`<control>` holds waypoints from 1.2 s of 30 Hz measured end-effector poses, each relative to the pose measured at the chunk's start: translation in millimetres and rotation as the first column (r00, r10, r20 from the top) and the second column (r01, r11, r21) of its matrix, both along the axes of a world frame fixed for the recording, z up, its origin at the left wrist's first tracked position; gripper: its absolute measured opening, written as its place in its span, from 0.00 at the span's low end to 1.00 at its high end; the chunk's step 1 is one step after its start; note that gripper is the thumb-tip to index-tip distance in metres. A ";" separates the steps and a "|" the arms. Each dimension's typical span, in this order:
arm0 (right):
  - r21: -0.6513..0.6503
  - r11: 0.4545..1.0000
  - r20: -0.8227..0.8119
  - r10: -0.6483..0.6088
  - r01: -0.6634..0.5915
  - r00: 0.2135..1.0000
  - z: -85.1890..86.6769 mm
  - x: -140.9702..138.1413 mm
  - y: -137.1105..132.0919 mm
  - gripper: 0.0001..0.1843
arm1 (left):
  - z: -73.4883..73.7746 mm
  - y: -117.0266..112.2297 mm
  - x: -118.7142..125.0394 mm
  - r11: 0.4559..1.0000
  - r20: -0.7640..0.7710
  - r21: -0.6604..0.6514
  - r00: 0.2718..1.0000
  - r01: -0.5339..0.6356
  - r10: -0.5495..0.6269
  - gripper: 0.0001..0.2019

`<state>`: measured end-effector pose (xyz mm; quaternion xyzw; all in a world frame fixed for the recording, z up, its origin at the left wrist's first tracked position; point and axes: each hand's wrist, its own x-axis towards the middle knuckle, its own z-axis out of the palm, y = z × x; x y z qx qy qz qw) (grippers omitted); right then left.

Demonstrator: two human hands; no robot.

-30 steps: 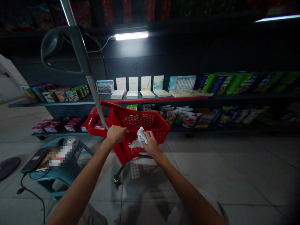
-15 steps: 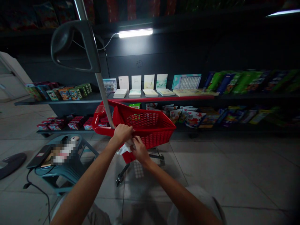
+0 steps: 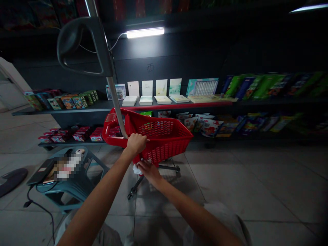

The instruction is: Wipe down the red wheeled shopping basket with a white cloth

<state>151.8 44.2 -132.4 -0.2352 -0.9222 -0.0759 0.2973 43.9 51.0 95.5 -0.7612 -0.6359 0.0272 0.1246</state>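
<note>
A small red shopping cart [image 3: 164, 150] with a perforated basket stands on wheels in front of me. My left hand [image 3: 137, 142] is closed over the near rim of its basket, by the foot of a metal pole [image 3: 116, 102]. Lower down, my right hand [image 3: 150, 171] presses a crumpled white cloth or tissue [image 3: 137, 169] against the cart's near lower side. Its fingers are bent around the white piece, most of which is hidden. A dark grey loop-shaped handle [image 3: 101, 48] sits high on the pole.
At left stands a blue-grey plastic stool [image 3: 89, 186] with a black device [image 3: 42, 171] and a hanging cable [image 3: 43, 212]. Behind the cart, a shelf [image 3: 205, 106] carries booklets [image 3: 161, 89], small boxes [image 3: 68, 101] and snack bags [image 3: 211, 126]. A lit tube lamp [image 3: 145, 32] hangs above.
My right hand has moved down the cart's side with the white cloth, away from my left hand. My left hand keeps its grip on the rim. The view has shifted slightly.
</note>
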 end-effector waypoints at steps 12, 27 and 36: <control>-0.174 0.958 -0.157 -0.255 0.227 0.954 74.0 80.7 45.3 0.19 | -1.3 -0.4 0.4 1.000 0.002 0.025 1.000 -0.019 0.019 0.24; -0.708 0.536 -0.482 -0.842 0.459 0.241 43.1 140.4 115.3 0.19 | -0.6 0.1 -1.8 1.000 -0.006 0.022 1.000 -0.005 0.005 0.23; -0.522 0.844 -0.539 -0.441 0.126 0.717 17.5 -3.3 18.3 0.25 | -4.4 6.0 -1.6 0.999 -0.002 0.034 1.000 -0.008 0.008 0.24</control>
